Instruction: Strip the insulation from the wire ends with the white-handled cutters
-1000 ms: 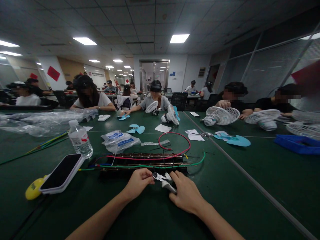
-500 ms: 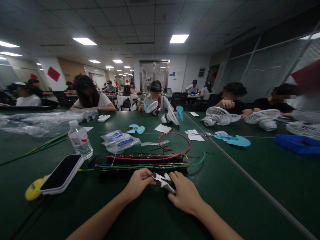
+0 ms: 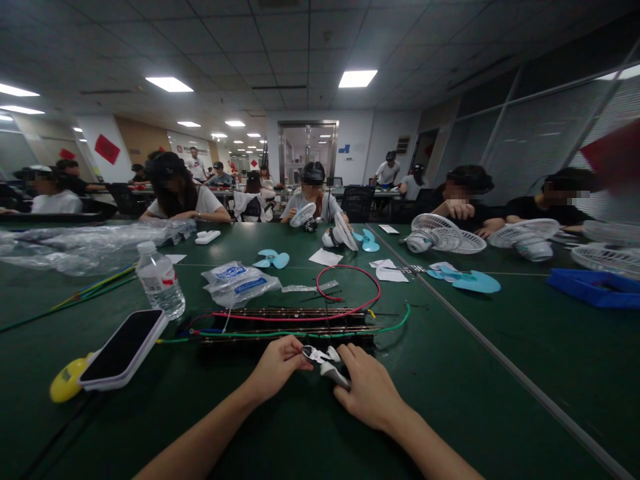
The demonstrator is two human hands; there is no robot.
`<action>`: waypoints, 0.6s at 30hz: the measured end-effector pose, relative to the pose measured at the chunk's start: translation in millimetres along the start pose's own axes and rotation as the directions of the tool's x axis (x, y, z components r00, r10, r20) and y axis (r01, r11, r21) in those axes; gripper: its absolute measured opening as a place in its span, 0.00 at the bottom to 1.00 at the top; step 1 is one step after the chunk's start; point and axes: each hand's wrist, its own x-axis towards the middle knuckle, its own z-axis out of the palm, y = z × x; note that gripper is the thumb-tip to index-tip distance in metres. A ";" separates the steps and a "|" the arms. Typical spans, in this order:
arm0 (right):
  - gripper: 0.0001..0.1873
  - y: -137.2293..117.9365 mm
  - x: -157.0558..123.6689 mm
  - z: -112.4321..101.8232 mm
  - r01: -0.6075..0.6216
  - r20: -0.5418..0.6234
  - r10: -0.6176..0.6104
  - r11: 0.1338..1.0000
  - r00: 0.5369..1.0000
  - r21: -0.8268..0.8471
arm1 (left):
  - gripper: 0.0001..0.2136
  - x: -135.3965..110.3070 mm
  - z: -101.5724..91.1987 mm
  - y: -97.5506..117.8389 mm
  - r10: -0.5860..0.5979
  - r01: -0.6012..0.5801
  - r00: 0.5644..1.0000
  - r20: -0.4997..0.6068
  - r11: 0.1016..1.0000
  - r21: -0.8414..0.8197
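Note:
In the head view, my right hand (image 3: 370,385) is closed round the handles of a small pair of pliers (image 3: 334,375) with white-and-grey grips. The handles are spread apart and the metal jaws point left. My left hand (image 3: 280,365) pinches at the jaw end, thumb against forefinger; what sits between those fingertips is too small to name. Just beyond my hands lie long dark strips (image 3: 235,341) with copper-coloured rows. A green wire (image 3: 300,333) and a red wire (image 3: 285,317) run along them, the red one looping at the far right.
At left are a phone (image 3: 127,350) propped on a yellow object (image 3: 70,380) and a water bottle (image 3: 161,283). Plastic bags (image 3: 240,283), a blue fan blade (image 3: 273,259) and white fan parts (image 3: 435,232) lie farther back. Several people sit across the green table (image 3: 480,413).
My hands and the pliers have barely moved. Across the table, a co-worker's blue fan blade has come down from upright to lying on the table.

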 end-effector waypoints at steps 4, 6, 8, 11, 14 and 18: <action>0.19 -1.2 0.7 0.9 -0.017 0.021 0.017 1.000 1.000 0.018 | 0.07 0.1 0.1 0.9 -0.010 0.010 1.000 0.001 1.000 -0.011; 0.17 -2.1 1.3 0.4 -0.036 0.030 0.036 0.999 0.999 0.003 | 0.08 0.1 0.1 0.6 -0.013 0.013 1.000 -0.005 1.000 -0.007; 0.16 -2.8 1.8 -0.4 -0.049 0.033 0.050 0.999 0.998 -0.021 | 0.08 0.3 0.2 0.3 -0.012 0.012 1.000 -0.014 1.000 0.012; 0.15 -3.0 2.1 -1.5 -0.047 0.020 0.048 0.998 0.999 -0.050 | 0.07 0.9 0.3 1.0 -0.008 0.010 0.999 -0.032 0.999 0.052; 0.15 -2.8 1.8 -3.0 -0.045 0.016 0.046 0.997 0.999 -0.057 | 0.07 1.3 0.3 3.0 -0.013 0.018 0.999 -0.041 0.994 0.105; 0.15 -2.2 1.3 -6.1 -0.058 0.038 0.060 0.997 0.997 -0.056 | 0.08 1.3 0.0 4.5 -0.020 0.030 0.998 -0.059 0.986 0.161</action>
